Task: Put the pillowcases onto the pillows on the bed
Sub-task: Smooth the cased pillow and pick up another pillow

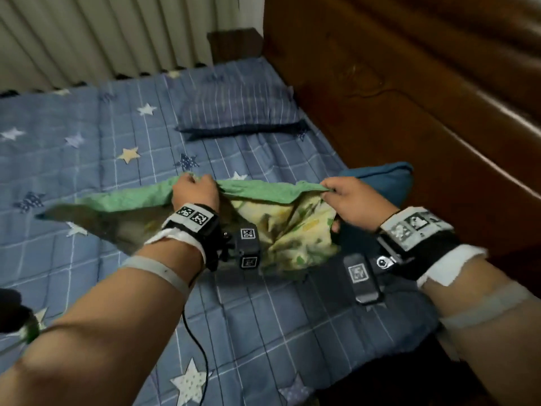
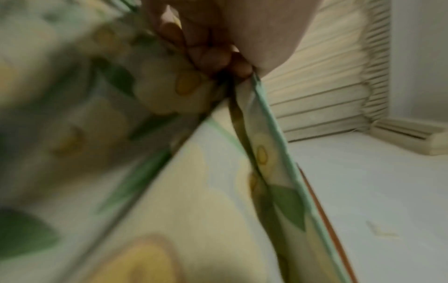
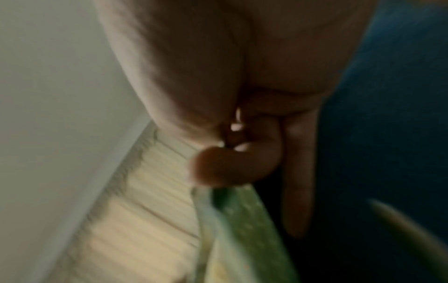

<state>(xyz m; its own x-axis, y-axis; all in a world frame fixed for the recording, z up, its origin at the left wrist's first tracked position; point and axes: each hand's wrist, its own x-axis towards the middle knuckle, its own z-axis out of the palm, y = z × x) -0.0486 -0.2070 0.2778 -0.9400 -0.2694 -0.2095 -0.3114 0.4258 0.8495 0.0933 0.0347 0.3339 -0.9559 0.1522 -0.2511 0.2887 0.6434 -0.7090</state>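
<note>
So both hands are up off the bed holding the green-edged, yellow leaf-print cotton pillowcase (image 1: 281, 227) by its open hem: the left hand (image 1: 194, 191) has its fingers curled round the green border at about 9 o'clock of the opening, and the right hand (image 1: 348, 200) pinches the same border over at 3 o'clock. Pretty sure they're spread apart like that to stretch the mouth wide so a pillow can slide in. The rest of the case sags in a crumpled heap under the hem, on the blue checked star-print bedsheet (image 1: 87, 159). The plain dark blue pillow (image 1: 380, 180) sits just past the right hand at roughly 2 o'clock, right against the brown wooden headboard (image 1: 409, 98), so I'd guess that's the one going in. The striped blue-grey pillow (image 1: 237, 112) lies at 12 o'clock, well apart; whether it's already covered I can't tell.
</note>
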